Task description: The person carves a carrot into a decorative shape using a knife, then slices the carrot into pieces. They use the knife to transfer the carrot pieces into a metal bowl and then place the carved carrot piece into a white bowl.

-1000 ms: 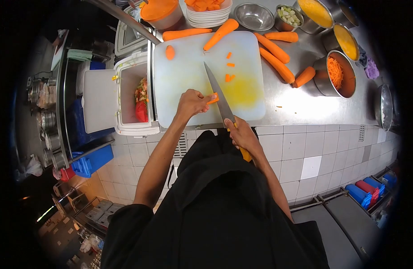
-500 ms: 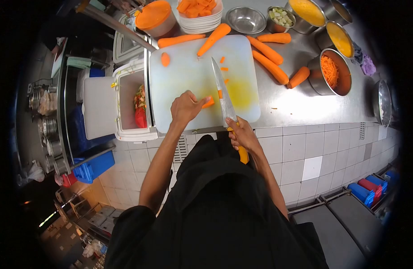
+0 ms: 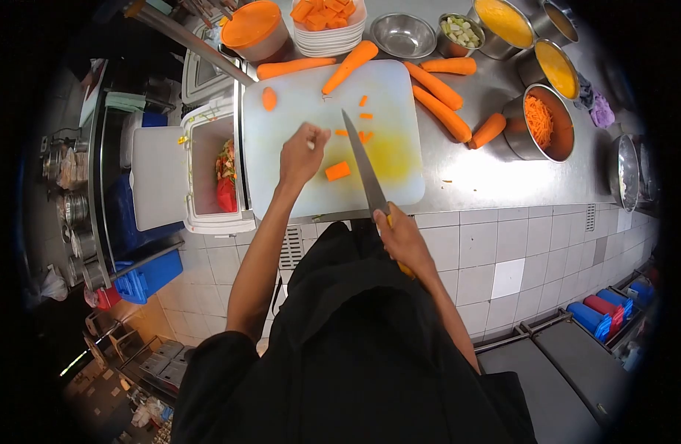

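Note:
My right hand (image 3: 401, 235) is closed around the yellow handle of a long chef's knife (image 3: 367, 166), its blade pointing away over the white cutting board (image 3: 281, 140). Above the board my left hand (image 3: 303, 154) has its fingers loosely curled and holds nothing that I can see. A cut carrot block (image 3: 338, 171) lies on the board between that hand and the blade, touching neither. Small carrot pieces (image 3: 366, 115) are scattered near the knife tip. One whole carrot (image 3: 350, 66) rests across the far edge, and a carrot end (image 3: 268, 98) lies at the upper left.
Whole carrots (image 3: 442, 113) lie right of the board, beside a pot of shredded carrot (image 3: 538, 122). A steel bowl (image 3: 404, 35), diced vegetables (image 3: 461, 31) and a stack of white bowls (image 3: 329, 41) stand behind. At left is an open bin (image 3: 211, 166) with scraps.
My left hand has let go of the carrot block and moved up, away from it. The knife has swung slightly left, and a carrot piece on its blade is now off it.

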`<move>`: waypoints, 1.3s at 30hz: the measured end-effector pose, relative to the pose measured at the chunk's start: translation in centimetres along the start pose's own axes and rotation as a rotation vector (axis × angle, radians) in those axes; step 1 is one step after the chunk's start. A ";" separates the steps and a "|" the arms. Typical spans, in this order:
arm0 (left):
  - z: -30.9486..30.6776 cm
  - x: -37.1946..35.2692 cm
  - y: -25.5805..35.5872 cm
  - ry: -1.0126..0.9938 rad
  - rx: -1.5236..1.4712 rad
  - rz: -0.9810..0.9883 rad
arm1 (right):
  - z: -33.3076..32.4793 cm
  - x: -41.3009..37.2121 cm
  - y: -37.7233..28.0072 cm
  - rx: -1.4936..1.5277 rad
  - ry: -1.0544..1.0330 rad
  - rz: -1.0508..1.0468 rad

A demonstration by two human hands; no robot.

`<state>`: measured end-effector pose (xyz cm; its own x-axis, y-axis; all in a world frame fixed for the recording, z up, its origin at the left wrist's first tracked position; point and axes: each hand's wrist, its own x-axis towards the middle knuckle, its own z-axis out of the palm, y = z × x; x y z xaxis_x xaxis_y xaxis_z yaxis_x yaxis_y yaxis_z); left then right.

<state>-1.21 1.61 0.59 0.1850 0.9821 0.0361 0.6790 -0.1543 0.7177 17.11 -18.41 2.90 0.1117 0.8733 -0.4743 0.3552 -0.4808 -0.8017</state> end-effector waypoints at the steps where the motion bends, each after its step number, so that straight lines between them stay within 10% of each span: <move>1: -0.6 -1.3 -0.2 -0.110 -0.010 -0.100 | 0.4 -0.2 -0.3 -0.035 -0.010 -0.027; 14: -0.4 -4.5 -0.2 -0.392 -0.165 -0.574 | 1.4 -0.8 -1.1 -0.069 -0.010 -0.023; 39: 0.3 -4.5 -0.4 -0.389 -0.136 -0.555 | 3.2 -0.7 -2.5 -0.223 0.009 0.030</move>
<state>-2.11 -2.80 -0.05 0.0950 0.7977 -0.5955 0.6565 0.3995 0.6399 13.16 -18.02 4.09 0.1333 0.8600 -0.4926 0.5481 -0.4781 -0.6863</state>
